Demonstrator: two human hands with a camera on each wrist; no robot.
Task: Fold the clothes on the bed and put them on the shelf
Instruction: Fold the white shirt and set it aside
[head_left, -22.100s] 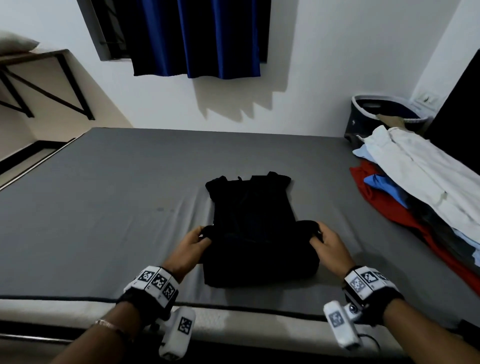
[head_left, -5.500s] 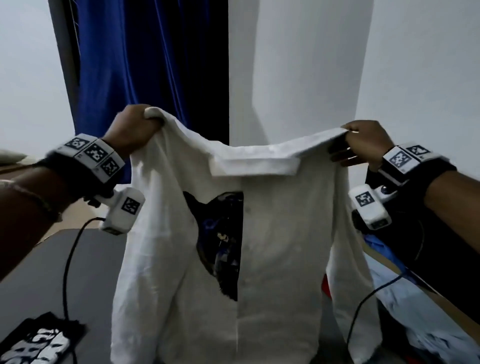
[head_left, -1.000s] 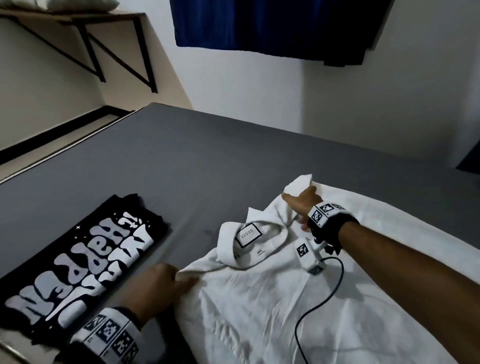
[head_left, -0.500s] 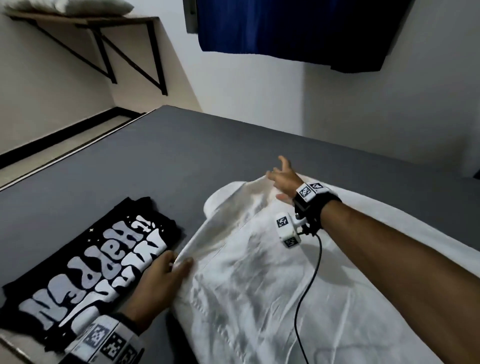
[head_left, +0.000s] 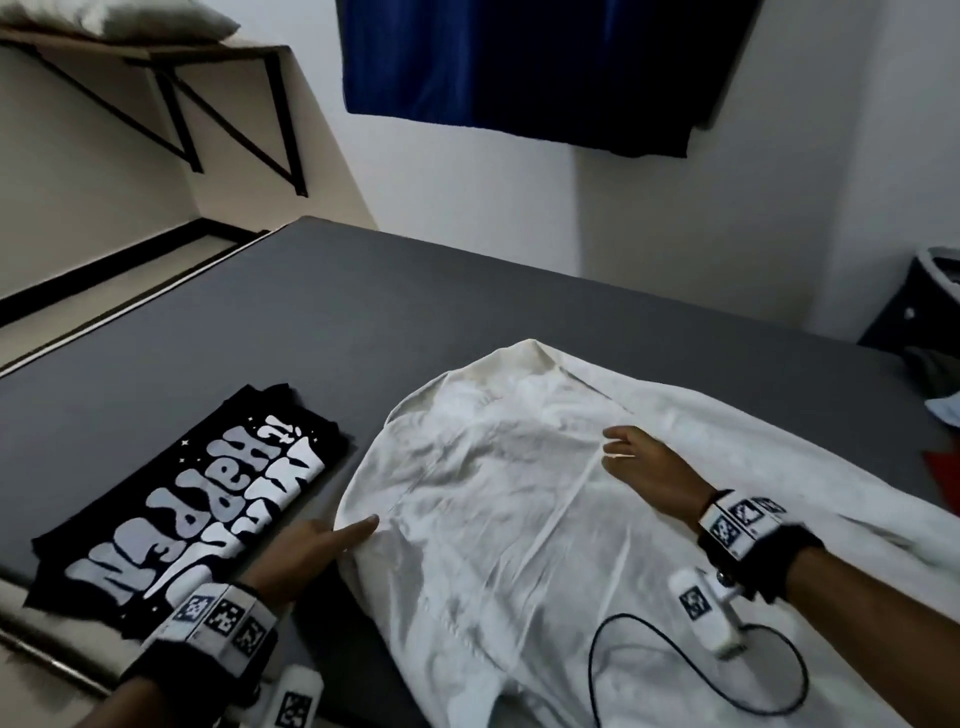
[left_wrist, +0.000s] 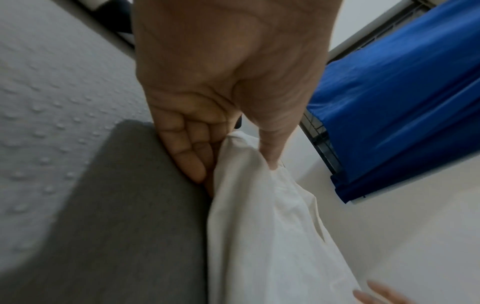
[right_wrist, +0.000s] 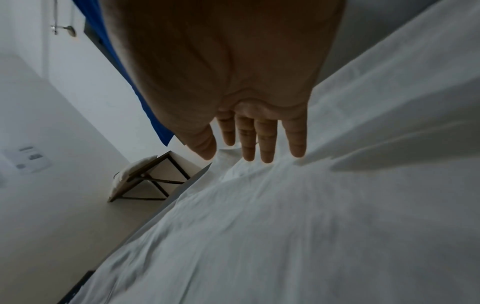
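A white shirt (head_left: 519, 530) lies spread back-up on the grey bed (head_left: 363, 322), its collar end pointing away from me. My left hand (head_left: 358, 538) is at the shirt's left edge. In the left wrist view the left hand (left_wrist: 233, 174) pinches that edge of the white shirt (left_wrist: 259, 236), thumb on top and fingers curled beneath. My right hand (head_left: 615, 452) rests flat on the upper back of the shirt. In the right wrist view the right hand (right_wrist: 259, 156) has straight fingers touching the white shirt (right_wrist: 285, 226). A folded black T-shirt (head_left: 192, 509) with white lettering lies to the left.
A wall shelf (head_left: 156, 52) on black brackets holds a pillow at the upper left. A dark laundry basket (head_left: 935, 296) stands at the far right, with more clothes (head_left: 943, 410) at the bed's right edge. A blue curtain (head_left: 493, 57) hangs behind.
The shirt went from collar-label up to back-up. My right hand has drawn back from the collar to the middle of the upper back. The left hand stays at the left edge.
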